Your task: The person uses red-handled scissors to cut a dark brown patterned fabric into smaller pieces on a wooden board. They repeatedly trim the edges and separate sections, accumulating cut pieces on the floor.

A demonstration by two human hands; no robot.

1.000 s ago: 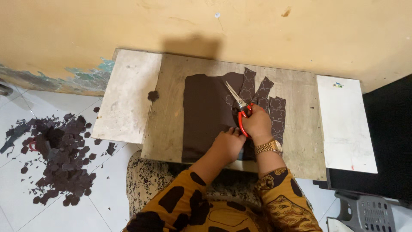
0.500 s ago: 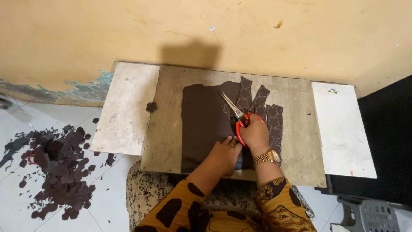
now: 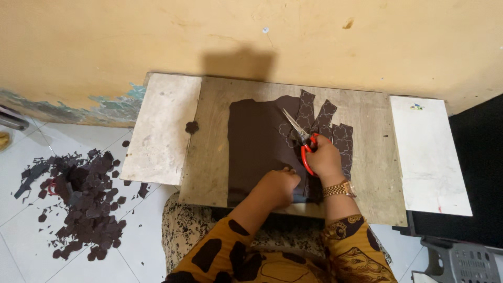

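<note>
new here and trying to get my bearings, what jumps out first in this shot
At the middle of the wooden board, the right hand works red-handled scissors into a dark brown sheet, which the left hand presses flat near its front edge. Cut strips fan out just right of the blades. Down on the white tile floor at left lies a heap of dark scraps.

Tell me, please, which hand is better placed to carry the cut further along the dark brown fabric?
The right hand, probably: it already grips the red-handled scissors, blades lying over the dark brown fabric. The left hand lies pressed on the fabric's near edge, holding it flat.
</note>
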